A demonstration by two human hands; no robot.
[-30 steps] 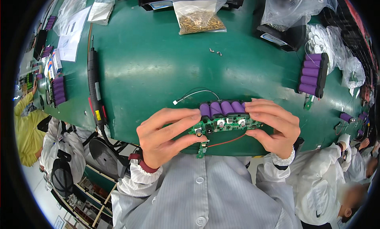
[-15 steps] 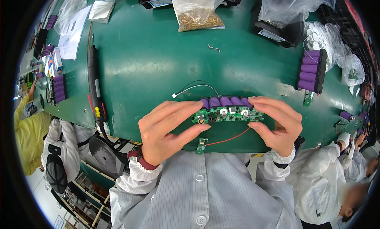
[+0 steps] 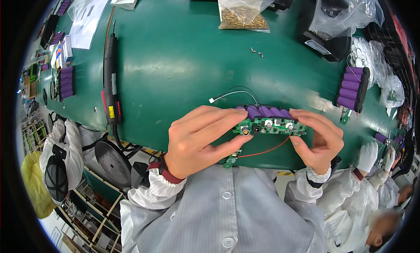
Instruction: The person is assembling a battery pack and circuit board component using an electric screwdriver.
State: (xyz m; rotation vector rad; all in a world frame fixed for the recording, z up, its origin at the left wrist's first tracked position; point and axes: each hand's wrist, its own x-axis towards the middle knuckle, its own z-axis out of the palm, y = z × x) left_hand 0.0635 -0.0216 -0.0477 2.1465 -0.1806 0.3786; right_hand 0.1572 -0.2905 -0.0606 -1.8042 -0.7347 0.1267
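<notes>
Between my two hands is a battery pack [image 3: 267, 112] of purple cells, with a green circuit board [image 3: 280, 125] along the side facing me. My left hand [image 3: 203, 137] pinches its left end, thumb below and fingers above. At the right end, my right hand [image 3: 318, 137] grips the pack in the same way. A red wire [image 3: 267, 153] curves below it to a small green board [image 3: 230, 159] near the table's front edge. A white plug [image 3: 212, 100] on thin wires sticks out behind the pack.
An electric screwdriver [image 3: 111, 78] lies on the green table [image 3: 175, 69] at left. Far off are a bag of brass parts [image 3: 243, 17] and loose screws [image 3: 257, 52]. Another purple pack [image 3: 352, 88] stands right, near a black bin [image 3: 321, 45]. A co-worker's gloved hand [image 3: 367, 156] is at right.
In the view, both hands and the pack have shifted a little right, as have the things on the table. A co-worker's gloved hand now shows more clearly at right.
</notes>
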